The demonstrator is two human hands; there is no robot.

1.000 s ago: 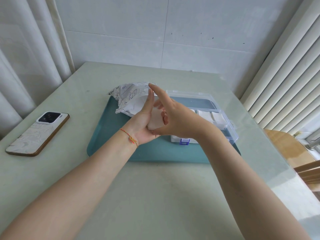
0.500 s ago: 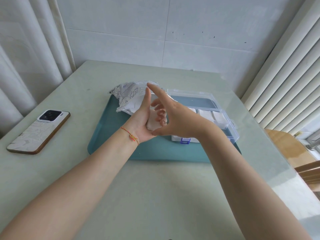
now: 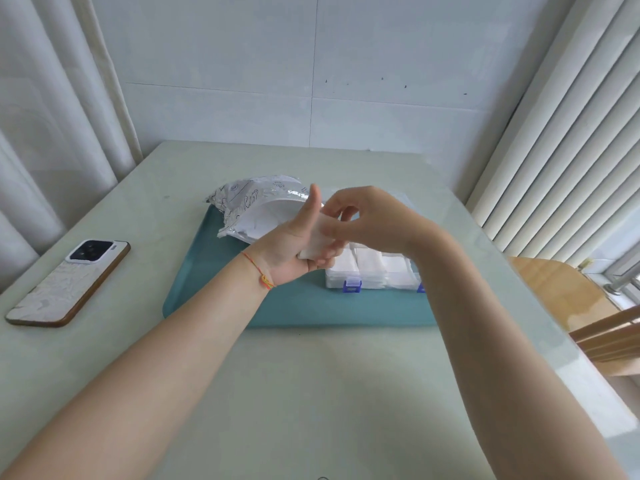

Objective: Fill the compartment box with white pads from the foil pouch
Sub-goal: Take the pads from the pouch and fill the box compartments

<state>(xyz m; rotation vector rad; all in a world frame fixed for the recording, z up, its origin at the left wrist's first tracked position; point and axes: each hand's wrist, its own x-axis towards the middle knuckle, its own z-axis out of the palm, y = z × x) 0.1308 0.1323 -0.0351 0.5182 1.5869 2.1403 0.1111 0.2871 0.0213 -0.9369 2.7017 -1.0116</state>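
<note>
Pale green tabletop (image 3: 311, 393) under white tiled wall; teal rectangular tray (image 3: 214, 289) at frame centre carries the crinkled silver foil pouch (image 3: 249, 206), open-mouthed at upper left of the tray, and the clear plastic compartment box (image 3: 374, 271) with blue latches, right of centre. Since half a second ago the right hand (image 3: 374, 220) has curled its formerly spread fingers down and now pinches the small stack of white square pads (image 3: 317, 240), which the left hand (image 3: 294, 251) holds, thumb upright. Stack sits just above the box's near left corner. Judgement: pads being peeled off for loading; visible compartments already look filled with white
</note>
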